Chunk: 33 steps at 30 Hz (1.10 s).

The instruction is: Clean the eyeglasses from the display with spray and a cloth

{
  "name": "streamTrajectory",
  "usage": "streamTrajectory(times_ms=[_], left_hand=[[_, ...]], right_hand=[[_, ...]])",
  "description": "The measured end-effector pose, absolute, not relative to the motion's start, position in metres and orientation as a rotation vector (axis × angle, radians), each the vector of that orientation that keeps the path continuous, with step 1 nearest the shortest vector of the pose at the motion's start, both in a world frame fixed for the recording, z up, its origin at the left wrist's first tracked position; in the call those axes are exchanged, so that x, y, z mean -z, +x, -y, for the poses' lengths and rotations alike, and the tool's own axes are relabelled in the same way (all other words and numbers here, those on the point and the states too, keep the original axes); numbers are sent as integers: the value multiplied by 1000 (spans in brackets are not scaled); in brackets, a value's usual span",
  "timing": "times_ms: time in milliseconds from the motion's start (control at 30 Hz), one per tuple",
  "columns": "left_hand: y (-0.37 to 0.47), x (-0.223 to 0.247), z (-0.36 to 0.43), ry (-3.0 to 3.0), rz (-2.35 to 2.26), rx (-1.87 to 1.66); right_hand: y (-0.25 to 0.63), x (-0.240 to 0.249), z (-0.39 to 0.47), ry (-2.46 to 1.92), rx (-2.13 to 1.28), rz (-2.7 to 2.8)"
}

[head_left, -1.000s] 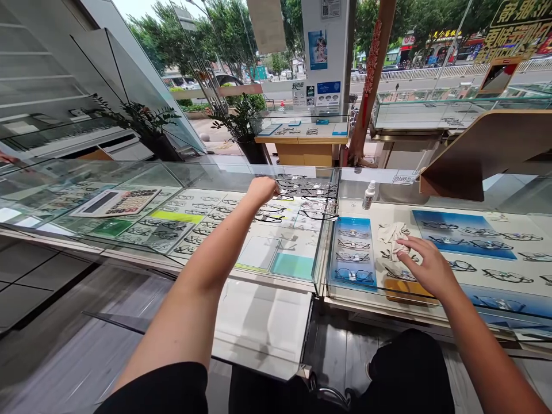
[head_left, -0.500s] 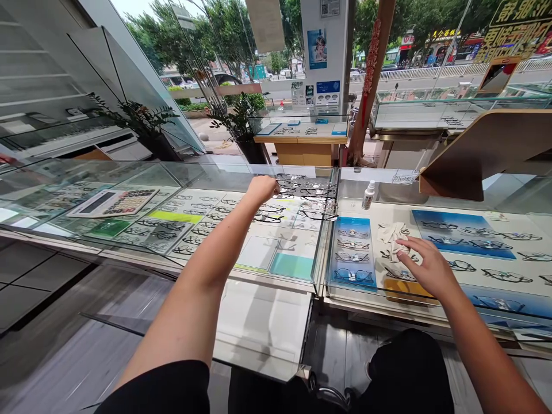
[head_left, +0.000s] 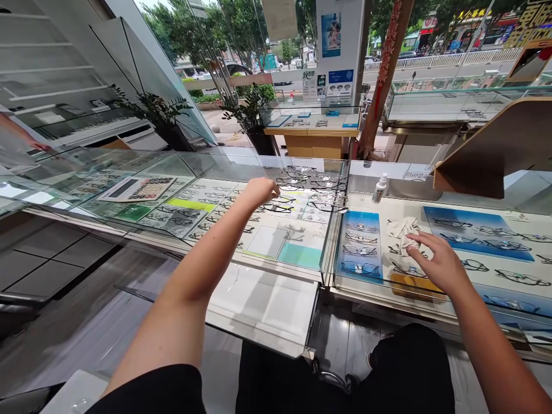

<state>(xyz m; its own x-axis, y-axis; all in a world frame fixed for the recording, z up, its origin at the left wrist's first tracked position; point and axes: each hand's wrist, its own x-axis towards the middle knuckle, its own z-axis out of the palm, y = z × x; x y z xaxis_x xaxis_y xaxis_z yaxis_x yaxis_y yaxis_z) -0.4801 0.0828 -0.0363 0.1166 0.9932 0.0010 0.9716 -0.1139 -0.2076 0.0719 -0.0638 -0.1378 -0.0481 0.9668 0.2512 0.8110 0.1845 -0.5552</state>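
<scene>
My left hand (head_left: 260, 191) reaches over the glass counter, fingers bent down at the left side of several pairs of glasses (head_left: 328, 185) lying on the glass top. What its fingertips touch is too small to make out. My right hand (head_left: 436, 259) has thumb and fingers pinched on a crumpled beige cloth (head_left: 405, 231) on the right counter. A small white spray bottle (head_left: 380, 188) stands upright behind the cloth. Below the glass, a blue tray (head_left: 359, 244) of glasses sits between my two hands.
A calculator (head_left: 137, 188) lies on the left counter. A brown wooden stand (head_left: 495, 149) rises at the right rear. Potted plants (head_left: 252, 118) stand behind the counter. A person's arm (head_left: 23, 133) shows at the far left. An open white drawer (head_left: 263, 305) juts out below the counter.
The view has shifted, so most things appear further right. My left hand has moved slightly left relative to the glasses. My right thumb and fingers have closed on the cloth.
</scene>
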Motion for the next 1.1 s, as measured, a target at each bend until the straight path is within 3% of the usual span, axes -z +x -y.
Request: streamTrajectory(times_ms=[1100], left_hand=[[-477, 40, -44, -2254, 1975, -70]], right_hand=[[66, 137, 67, -1586, -341, 1920]])
